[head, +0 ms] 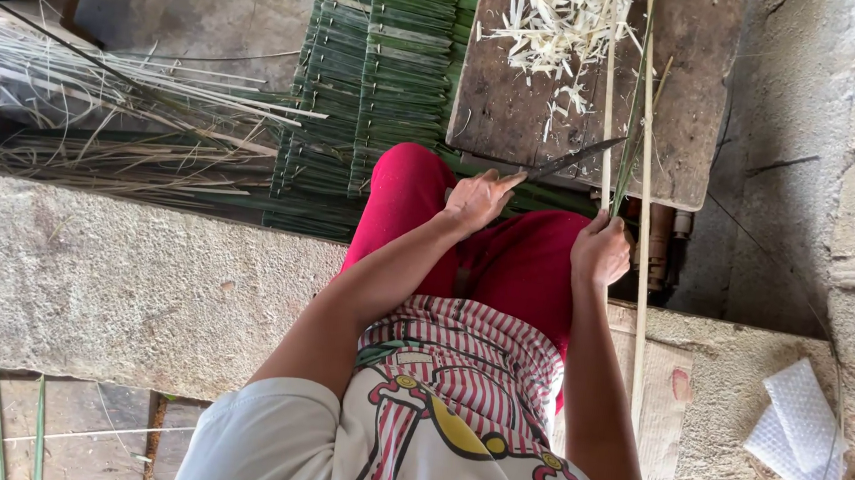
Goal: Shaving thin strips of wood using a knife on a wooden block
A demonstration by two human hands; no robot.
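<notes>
Left hand (477,199) gripping knife (574,158), right hand (599,248) beside

A worn wooden counter (517,106) carries pale shavings (563,24) near its far edge. Thin strips (611,82) lie across its right side. On the floor (193,3) beside it lies a green woven mat (379,76).

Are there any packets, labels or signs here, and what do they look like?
No labels, signs or screens show.
Bubble-wrap sheets: the only packing stuff; white, folded, lying on the concrete ledge at lower right.
Cardboard piece: flat, tan, on the ledge beside the right arm.
</notes>
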